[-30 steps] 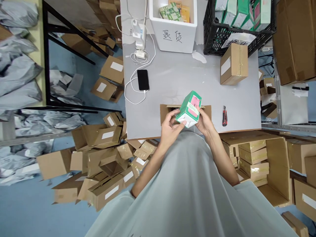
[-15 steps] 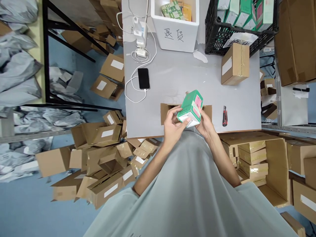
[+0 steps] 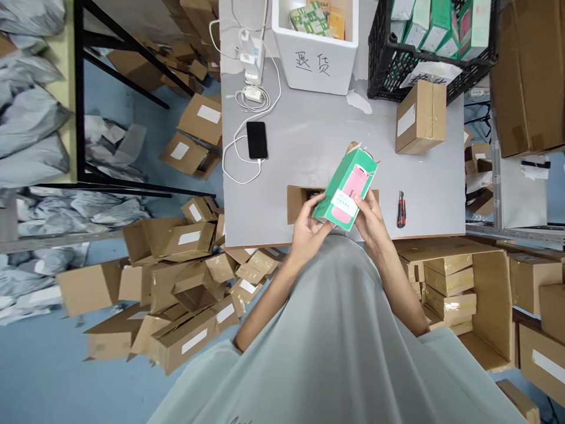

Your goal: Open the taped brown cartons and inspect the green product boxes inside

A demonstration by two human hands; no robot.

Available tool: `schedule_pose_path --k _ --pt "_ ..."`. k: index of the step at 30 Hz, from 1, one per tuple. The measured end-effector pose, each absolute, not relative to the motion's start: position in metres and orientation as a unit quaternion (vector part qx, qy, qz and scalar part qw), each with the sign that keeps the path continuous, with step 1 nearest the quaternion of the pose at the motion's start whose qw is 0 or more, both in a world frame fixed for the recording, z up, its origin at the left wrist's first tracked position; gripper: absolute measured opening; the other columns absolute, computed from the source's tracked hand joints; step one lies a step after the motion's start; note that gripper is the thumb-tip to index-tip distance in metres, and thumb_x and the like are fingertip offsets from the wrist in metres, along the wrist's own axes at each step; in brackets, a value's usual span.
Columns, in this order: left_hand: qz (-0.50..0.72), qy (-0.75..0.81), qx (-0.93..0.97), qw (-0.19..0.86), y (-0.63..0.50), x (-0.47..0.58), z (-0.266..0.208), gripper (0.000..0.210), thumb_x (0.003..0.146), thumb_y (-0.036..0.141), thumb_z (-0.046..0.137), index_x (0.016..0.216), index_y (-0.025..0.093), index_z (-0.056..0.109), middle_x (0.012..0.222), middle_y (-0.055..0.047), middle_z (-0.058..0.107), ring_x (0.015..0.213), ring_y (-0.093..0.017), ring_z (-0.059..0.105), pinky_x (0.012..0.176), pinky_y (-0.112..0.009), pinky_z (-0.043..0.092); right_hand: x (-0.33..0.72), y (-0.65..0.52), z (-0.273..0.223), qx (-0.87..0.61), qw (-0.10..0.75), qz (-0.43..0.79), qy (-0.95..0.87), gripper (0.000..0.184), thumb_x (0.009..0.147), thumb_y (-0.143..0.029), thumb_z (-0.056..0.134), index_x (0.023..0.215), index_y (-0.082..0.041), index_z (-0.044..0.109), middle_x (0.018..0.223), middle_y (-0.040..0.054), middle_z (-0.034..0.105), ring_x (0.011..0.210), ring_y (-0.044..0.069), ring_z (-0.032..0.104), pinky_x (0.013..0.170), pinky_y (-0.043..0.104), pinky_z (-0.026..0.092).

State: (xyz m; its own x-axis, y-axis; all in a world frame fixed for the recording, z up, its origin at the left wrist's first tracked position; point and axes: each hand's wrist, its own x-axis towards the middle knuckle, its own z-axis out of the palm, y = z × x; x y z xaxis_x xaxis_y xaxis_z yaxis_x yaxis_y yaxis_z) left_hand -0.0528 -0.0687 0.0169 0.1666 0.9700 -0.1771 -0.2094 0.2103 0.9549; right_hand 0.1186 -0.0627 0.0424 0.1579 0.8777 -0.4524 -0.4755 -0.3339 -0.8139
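Note:
Between my two hands is a green product box (image 3: 348,187) with a pink item pictured on its face. It is tilted, and its far end looks torn or unfolded. My left hand (image 3: 309,231) grips the lower left edge. On the right side, my right hand (image 3: 369,218) holds it with the thumb on the printed face. Beneath the green box, an open cardboard box (image 3: 296,203) sits near the table's front edge, mostly covered by my hands. A red and black utility knife (image 3: 401,210) lies to the right of my right hand.
On the grey table (image 3: 304,135) are a black phone (image 3: 256,140) on a white cable, a power strip (image 3: 253,62), a white bin (image 3: 320,68), a black crate (image 3: 383,70) of green boxes and a closed carton (image 3: 421,118). Cartons (image 3: 194,282) crowd the floor at left.
My hands have turned the green box so its pink-pictured face now points up toward me. Its far end, with loose flaps, has come into view.

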Motion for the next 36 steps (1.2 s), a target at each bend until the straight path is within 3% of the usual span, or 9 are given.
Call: schedule_pose_path --k 4,9,13,16,19,24,31,36 --pt "0.419 0.414 0.304 0.748 -0.068 -0.064 0.014 0.098 0.075 0.05 0.099 0.161 0.033 0.056 0.168 -0.014 0.06 0.151 -0.039 0.062 0.11 -0.05 0.064 0.119 -0.066 0.042 -0.543 0.548 0.586 -0.248 0.094 0.08 -0.065 0.097 0.161 -0.04 0.055 0.152 0.0065 0.074 0.148 0.032 0.066 0.119 0.048 0.062" --pt "0.356 0.382 0.129 0.843 -0.06 -0.067 0.012 0.065 0.096 0.066 0.066 0.148 0.026 0.068 0.157 -0.014 0.072 0.138 -0.04 0.073 0.104 -0.06 0.066 0.114 -0.077 0.041 -0.578 0.545 0.523 -0.308 0.125 0.071 -0.06 0.105 0.175 -0.041 0.039 0.168 0.0112 0.061 0.156 0.033 0.06 0.127 0.048 0.056" --pt "0.334 0.41 0.09 0.844 -0.056 -0.06 0.004 0.061 0.095 0.066 0.074 0.137 0.022 0.073 0.135 -0.014 0.083 0.124 -0.037 0.08 0.099 -0.052 0.069 0.115 -0.084 0.042 -0.579 0.522 0.516 -0.356 0.151 0.061 -0.052 0.113 0.182 -0.041 0.023 0.166 0.0118 0.061 0.162 0.033 0.054 0.135 0.051 0.047" --pt "0.338 0.41 0.108 0.84 -0.056 -0.06 -0.004 0.059 0.095 0.063 0.078 0.138 0.024 0.072 0.137 -0.013 0.082 0.125 -0.035 0.08 0.1 -0.05 0.069 0.122 -0.079 0.05 -0.573 0.527 0.518 -0.353 0.163 0.058 -0.053 0.114 0.185 -0.043 0.012 0.166 0.0114 0.059 0.161 0.035 0.055 0.136 0.054 0.045" --pt "0.346 0.403 0.123 0.838 -0.055 -0.065 -0.009 0.059 0.094 0.061 0.081 0.143 0.031 0.069 0.148 -0.009 0.078 0.127 -0.033 0.078 0.1 -0.051 0.069 0.133 -0.063 0.062 -0.57 0.551 0.515 -0.325 0.161 0.061 -0.062 0.111 0.185 -0.044 0.009 0.162 0.0109 0.062 0.159 0.038 0.056 0.133 0.056 0.05" --pt "0.334 0.406 0.139 0.839 -0.053 -0.069 -0.013 0.059 0.092 0.058 0.086 0.143 0.035 0.067 0.144 -0.005 0.077 0.122 -0.028 0.078 0.092 -0.042 0.068 0.158 -0.032 0.07 -0.567 0.573 0.485 -0.338 0.142 0.068 -0.072 0.102 0.182 -0.05 0.02 0.158 0.0074 0.066 0.159 0.041 0.055 0.122 0.057 0.058" --pt "0.327 0.401 0.134 0.846 -0.059 -0.067 -0.011 0.06 0.093 0.058 0.086 0.145 0.034 0.066 0.148 -0.007 0.075 0.12 -0.027 0.077 0.088 -0.04 0.068 0.174 -0.021 0.06 -0.614 0.555 0.42 -0.371 0.113 0.07 -0.076 0.097 0.168 -0.046 0.049 0.169 0.0063 0.056 0.169 0.042 0.041 0.13 0.06 0.049" --pt "0.315 0.41 0.139 0.845 -0.061 -0.069 -0.013 0.054 0.094 0.057 0.086 0.138 0.033 0.069 0.137 -0.005 0.079 0.112 -0.026 0.079 0.086 -0.04 0.068 0.169 -0.024 0.065 -0.61 0.567 0.409 -0.373 0.13 0.066 -0.079 0.099 0.176 -0.047 0.037 0.162 0.0086 0.064 0.159 0.042 0.054 0.12 0.06 0.058"
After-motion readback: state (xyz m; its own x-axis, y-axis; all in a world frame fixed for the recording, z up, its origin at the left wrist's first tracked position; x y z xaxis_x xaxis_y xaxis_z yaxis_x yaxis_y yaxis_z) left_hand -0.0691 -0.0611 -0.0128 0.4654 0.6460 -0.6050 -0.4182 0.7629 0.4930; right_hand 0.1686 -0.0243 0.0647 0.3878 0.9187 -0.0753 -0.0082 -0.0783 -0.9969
